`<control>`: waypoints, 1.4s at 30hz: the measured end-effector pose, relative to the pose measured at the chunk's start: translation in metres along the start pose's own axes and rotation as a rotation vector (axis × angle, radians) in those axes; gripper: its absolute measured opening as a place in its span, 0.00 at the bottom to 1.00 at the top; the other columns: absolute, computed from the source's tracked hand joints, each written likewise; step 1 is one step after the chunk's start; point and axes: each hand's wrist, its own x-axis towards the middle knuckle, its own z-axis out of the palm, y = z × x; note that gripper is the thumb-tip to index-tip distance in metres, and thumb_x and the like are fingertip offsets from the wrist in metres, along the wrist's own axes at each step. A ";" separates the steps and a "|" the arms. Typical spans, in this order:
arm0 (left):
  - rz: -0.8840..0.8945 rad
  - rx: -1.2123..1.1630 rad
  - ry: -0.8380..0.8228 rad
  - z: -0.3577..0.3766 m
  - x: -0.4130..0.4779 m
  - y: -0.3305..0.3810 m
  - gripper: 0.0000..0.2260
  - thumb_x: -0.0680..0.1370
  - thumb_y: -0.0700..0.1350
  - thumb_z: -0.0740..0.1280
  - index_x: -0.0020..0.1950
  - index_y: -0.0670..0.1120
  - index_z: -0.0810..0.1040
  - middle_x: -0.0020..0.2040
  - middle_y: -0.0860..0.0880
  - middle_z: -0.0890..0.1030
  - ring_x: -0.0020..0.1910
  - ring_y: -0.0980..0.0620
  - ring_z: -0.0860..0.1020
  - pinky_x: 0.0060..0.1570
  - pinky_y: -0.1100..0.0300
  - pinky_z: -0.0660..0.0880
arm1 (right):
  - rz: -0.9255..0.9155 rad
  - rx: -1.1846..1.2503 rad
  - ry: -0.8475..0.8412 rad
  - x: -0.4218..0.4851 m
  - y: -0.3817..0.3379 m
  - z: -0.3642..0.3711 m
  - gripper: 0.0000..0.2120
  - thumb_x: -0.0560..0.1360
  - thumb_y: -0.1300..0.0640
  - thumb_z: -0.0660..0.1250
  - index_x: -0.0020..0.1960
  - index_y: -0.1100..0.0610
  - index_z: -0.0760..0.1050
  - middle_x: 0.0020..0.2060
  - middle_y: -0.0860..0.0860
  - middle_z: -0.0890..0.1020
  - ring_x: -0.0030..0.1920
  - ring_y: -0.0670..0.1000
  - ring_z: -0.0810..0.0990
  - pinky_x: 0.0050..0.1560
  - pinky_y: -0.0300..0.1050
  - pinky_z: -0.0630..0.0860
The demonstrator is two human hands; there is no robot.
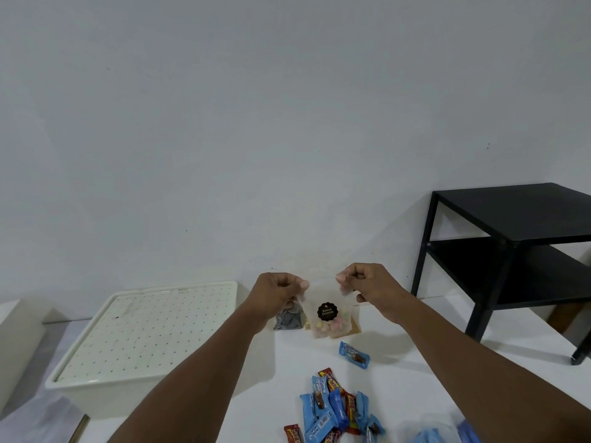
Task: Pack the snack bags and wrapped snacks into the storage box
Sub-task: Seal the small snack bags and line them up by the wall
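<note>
**Left hand** [276,290]: fingers curled, thumb and forefinger pinching the upper left corner of the clear snack bag [326,327].

**Right hand** [364,282]: fingers curled, pinching the bag's upper right corner. The two hands are apart, with the bag's top edge stretched between them.

**Clear snack bag:** thin, frosted plastic pouch, hanging upright. It carries a round black scalloped label [327,311] reading "Biskuit Gemrose", and small pastel pieces sit in the bottom. It is at 6 o'clock from the frame's middle, above the white tabletop [415,362].

**Grey-filled bag** [289,321]: at 9 o'clock from the held bag, partly hidden by the left wrist.

**Brown-filled bag** [351,326]: at 3 o'clock, only an edge showing.

**Storage box** [96,391]: cream plastic, rectangular, at 8 o'clock. Its flat lid [144,327], dotted with rows of small holes, is on.

**Single blue wrapped snack** [354,354]: glossy, at 5 o'clock from the bag, apart from the pile.

**Pile of wrapped snacks** [335,407]: blue and red wrappers, overlapping, at 6 o'clock.

**Blue plastic** [428,434]: crumpled, at the bottom edge.

**Black side table** [518,212]: matte, two-tiered, at 3 o'clock.
</note>
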 end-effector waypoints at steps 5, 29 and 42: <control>0.067 0.090 0.099 -0.002 0.004 -0.001 0.08 0.73 0.48 0.76 0.43 0.44 0.85 0.40 0.45 0.86 0.40 0.50 0.79 0.43 0.57 0.76 | 0.023 0.032 0.004 0.002 -0.001 0.006 0.09 0.77 0.54 0.71 0.52 0.60 0.81 0.39 0.51 0.85 0.40 0.45 0.81 0.38 0.40 0.72; -0.152 -0.142 -0.190 0.026 -0.006 0.009 0.16 0.76 0.46 0.73 0.55 0.35 0.83 0.48 0.38 0.83 0.45 0.44 0.80 0.49 0.53 0.79 | -0.012 0.071 -0.152 0.012 0.006 -0.004 0.10 0.76 0.54 0.72 0.51 0.60 0.82 0.42 0.53 0.81 0.43 0.49 0.78 0.46 0.45 0.76; -0.204 -0.373 -0.264 0.032 -0.011 -0.009 0.12 0.76 0.49 0.72 0.53 0.42 0.82 0.49 0.42 0.82 0.47 0.43 0.78 0.55 0.47 0.75 | -0.018 0.320 -0.143 0.008 0.007 0.007 0.06 0.78 0.58 0.69 0.49 0.60 0.81 0.47 0.61 0.82 0.48 0.54 0.78 0.49 0.47 0.75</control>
